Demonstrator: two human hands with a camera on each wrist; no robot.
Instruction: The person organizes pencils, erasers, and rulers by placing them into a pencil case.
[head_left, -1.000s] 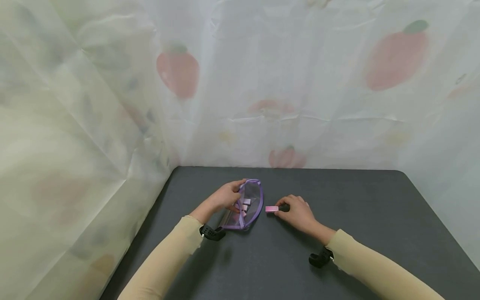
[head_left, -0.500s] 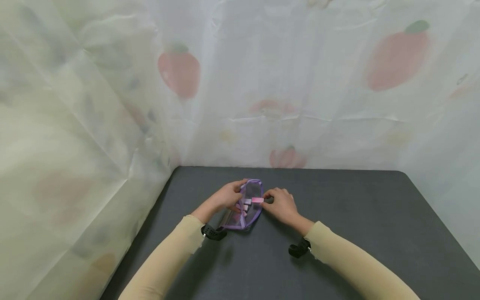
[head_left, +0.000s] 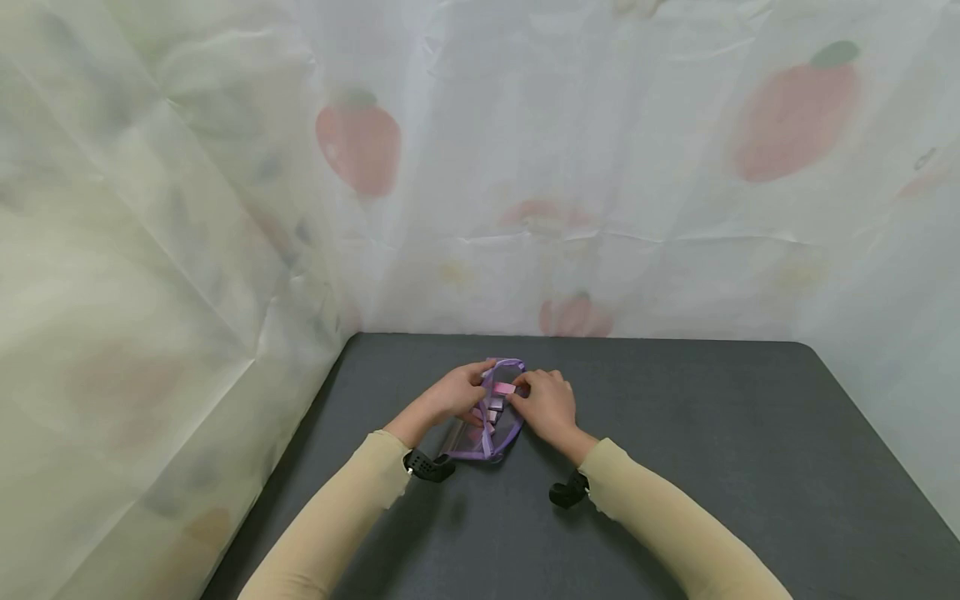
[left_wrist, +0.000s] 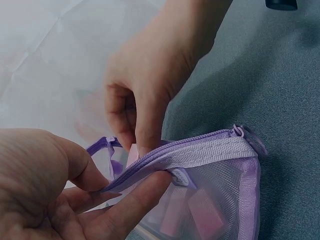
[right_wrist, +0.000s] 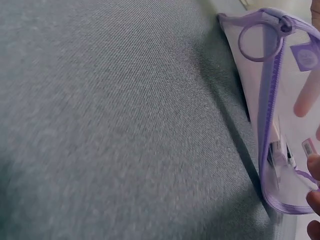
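From the head view, a purple mesh pouch (head_left: 491,417) lies on the dark bench (head_left: 675,433). The left hand (head_left: 453,392) pinches its rim so the mouth gapes; the right hand (head_left: 546,402) pinches a pink block (head_left: 504,388) over that mouth.

The left wrist view shows the zipper edge (left_wrist: 195,152) clamped between thumb and fingers, with pink pieces (left_wrist: 200,215) inside the pouch.

The right wrist view shows only the zipper ring (right_wrist: 256,42) at the pouch's end.

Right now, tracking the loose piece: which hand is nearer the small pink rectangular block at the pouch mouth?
Right hand pinches the pink block; left hand holds the pouch rim beside it.
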